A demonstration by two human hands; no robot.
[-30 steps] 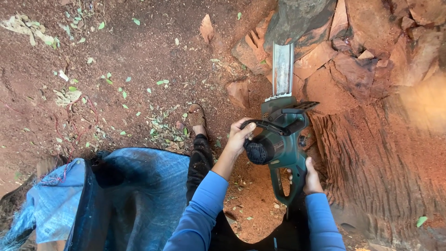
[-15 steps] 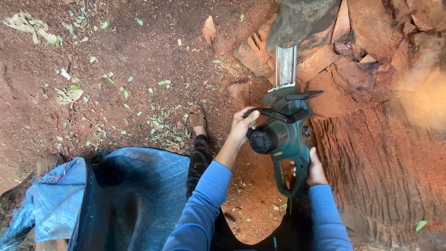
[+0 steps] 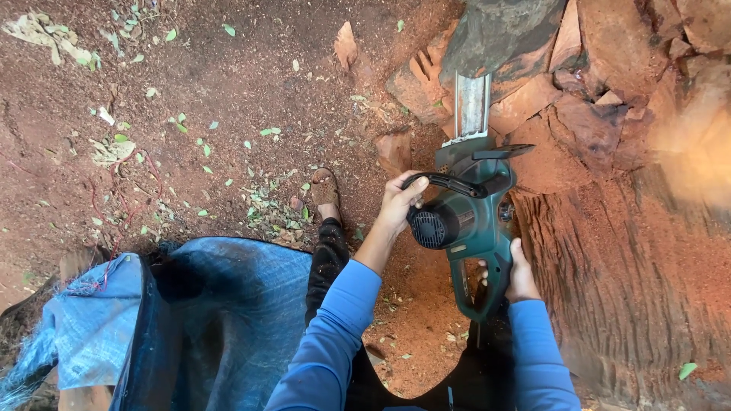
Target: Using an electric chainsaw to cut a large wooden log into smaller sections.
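Head view: my green chainsaw (image 3: 464, 221) sits just right of centre, its bar (image 3: 472, 106) pointing to 12 o'clock into the reddish wood (image 3: 609, 251). My left hand (image 3: 397, 204) grips the front handle, my right hand (image 3: 521, 275) the rear one. A blue sack (image 3: 190, 320) lies at 8 o'clock.

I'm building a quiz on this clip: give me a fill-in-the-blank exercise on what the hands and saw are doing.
1. The left hand grips the black front ____ of the green chainsaw.
2. The right hand holds the saw's ____ handle.
3. The saw's bar points into the reddish ____.
4. On the ground to the person's left lies a ____ sack.

Missing words: handle; rear; wood; blue
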